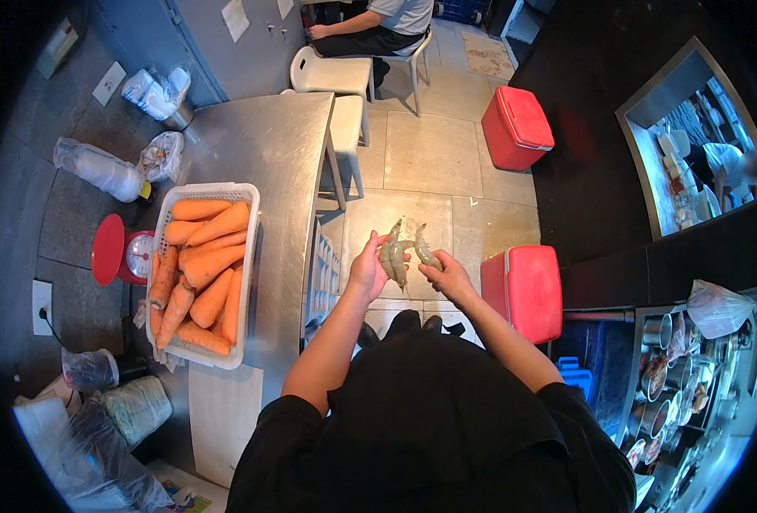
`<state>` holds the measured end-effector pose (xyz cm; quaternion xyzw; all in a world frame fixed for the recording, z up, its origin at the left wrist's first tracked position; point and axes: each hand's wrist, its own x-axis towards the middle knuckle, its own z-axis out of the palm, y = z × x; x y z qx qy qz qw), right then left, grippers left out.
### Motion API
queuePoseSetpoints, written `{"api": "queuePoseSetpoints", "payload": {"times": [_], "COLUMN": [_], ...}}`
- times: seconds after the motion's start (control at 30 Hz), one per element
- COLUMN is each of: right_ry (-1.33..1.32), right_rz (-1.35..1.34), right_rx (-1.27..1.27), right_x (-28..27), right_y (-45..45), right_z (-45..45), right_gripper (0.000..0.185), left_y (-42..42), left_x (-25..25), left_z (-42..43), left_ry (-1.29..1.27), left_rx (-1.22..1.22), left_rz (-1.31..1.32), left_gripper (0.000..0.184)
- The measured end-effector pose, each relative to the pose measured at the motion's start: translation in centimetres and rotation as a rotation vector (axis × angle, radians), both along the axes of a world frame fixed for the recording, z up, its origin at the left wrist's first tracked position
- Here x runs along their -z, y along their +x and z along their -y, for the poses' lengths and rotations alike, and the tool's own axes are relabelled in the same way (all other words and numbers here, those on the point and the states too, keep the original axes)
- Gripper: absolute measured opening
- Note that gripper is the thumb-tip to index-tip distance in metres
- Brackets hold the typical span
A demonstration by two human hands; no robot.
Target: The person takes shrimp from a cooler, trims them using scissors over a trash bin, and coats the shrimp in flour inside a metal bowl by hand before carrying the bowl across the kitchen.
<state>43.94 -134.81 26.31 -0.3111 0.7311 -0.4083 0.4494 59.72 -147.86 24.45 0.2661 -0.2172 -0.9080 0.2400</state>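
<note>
Black clothing [459,419] on the wearer's torso fills the lower middle of the view and hides most of the lower body, leaving just the dark tips of the shoes [432,324] showing. Seated at the top edge, another person [387,26] is cut off above the chest, and a further person [725,162], seen through an opening [695,141] in the dark wall at right, is hard to make out. Wrapped bags [105,462] at lower left fade into the dark rim of the lens, so their contents cannot be told. On the left, a steel bench [276,162] carries a white basket [251,256] heaped with carrots [213,256]; a red scale [139,256] is just beside the basket. White stools [331,75] are beyond the bench, and two red coolers, a far one [519,128] and a near one [524,295], rest on the tiled floor [430,154] to the right. Both forearms reach forward, and the hands meet closely above the floor, right of the bench. The left hand [370,269] has its thumb raised and its fingers gripping a bunch of shrimp [394,256], whose overlap makes the number unclear. The right hand [451,280] pinches a single shrimp [424,248] by its lower end, thumb and fingers closed on it, near the bunch.
</note>
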Motion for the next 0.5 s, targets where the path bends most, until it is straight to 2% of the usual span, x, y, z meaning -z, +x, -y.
{"api": "queuePoseSetpoints", "payload": {"times": [0.5], "right_ry": [-0.029], "right_rz": [0.015], "right_rx": [-0.018], "right_x": [-0.56], "right_y": [0.33], "right_z": [-0.47], "right_gripper": [0.029], "left_y": [-0.12], "left_x": [-0.07], "left_z": [-0.56], "left_ry": [-0.011], "left_rx": [0.016], "left_rz": [-0.002], "left_gripper": [0.057]}}
